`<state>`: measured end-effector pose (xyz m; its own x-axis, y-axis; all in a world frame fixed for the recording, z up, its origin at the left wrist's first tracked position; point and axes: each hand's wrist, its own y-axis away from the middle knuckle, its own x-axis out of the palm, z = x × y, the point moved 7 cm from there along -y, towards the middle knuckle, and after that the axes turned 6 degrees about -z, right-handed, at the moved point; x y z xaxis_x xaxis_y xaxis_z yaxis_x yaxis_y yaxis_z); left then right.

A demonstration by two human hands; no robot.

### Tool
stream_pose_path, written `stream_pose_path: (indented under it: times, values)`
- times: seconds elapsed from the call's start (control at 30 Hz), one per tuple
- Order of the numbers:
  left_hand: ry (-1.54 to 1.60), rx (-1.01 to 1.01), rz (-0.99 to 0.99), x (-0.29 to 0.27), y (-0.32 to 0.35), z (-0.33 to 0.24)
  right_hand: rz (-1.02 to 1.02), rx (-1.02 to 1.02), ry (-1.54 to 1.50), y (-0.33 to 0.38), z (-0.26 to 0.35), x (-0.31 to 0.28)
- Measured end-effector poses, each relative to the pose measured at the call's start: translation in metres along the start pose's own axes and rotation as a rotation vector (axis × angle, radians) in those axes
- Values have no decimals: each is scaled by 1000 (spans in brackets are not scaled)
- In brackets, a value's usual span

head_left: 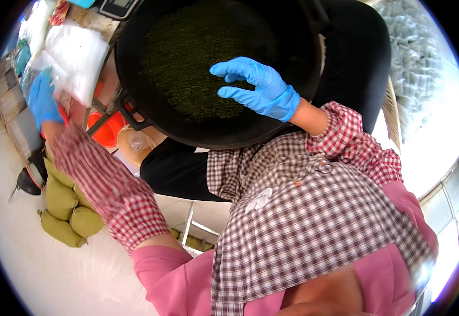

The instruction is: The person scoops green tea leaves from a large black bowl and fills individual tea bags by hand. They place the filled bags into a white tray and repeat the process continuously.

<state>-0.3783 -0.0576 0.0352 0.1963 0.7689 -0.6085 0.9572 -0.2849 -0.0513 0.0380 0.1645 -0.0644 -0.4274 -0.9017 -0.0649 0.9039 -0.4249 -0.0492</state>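
My right hand [261,88], in a blue glove, hovers over a wide black pan [293,68] with its thumb and curved fingers apart and nothing between them. Beneath it, a layer of small dark-green granules [187,68] covers the middle of the pan; their exact kind is hard to make out. My left hand [42,99], also blue-gloved, reaches out to the far left, its fingers stretched and slightly blurred. Clear plastic bags [76,55] lie right beside those fingers, and I see none gripped.
A digital scale [119,6] sits at the top left, past the pan's rim. Below the pan's handle are a red basin [108,129] and a tan bowl [133,145]. Stuffed olive-green bags [63,203] are piled on the floor at left. Clear plastic packets [411,58] lie at right.
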Motion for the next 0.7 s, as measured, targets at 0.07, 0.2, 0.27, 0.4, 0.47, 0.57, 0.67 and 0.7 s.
stream_pose_path:
  times: [0.07,0.2,0.27,0.4,0.47,0.57,0.67,0.7]
  values:
    - [222,93,76,47,93,-54,-75,-2,-140,0,8,-7]
    - [314,-27,395,169,268,-75,63,62,-38,3,19,0]
    - [579,-277,495,201,316,-60,156,-3,378,8,24,3]
    - [447,-368,251,193,349,-31,249,165,299,33,17,3]
    - [410,-304,221,186,355,-34,204,235,297,42,14,1]
    - [271,-52,301,185,368,-54,263,123,390,47,19,8]
    - [598,-315,405,192,386,-49,245,149,429,47,12,1]
    - [732,-524,449,198,393,-42,273,74,344,48,15,2]
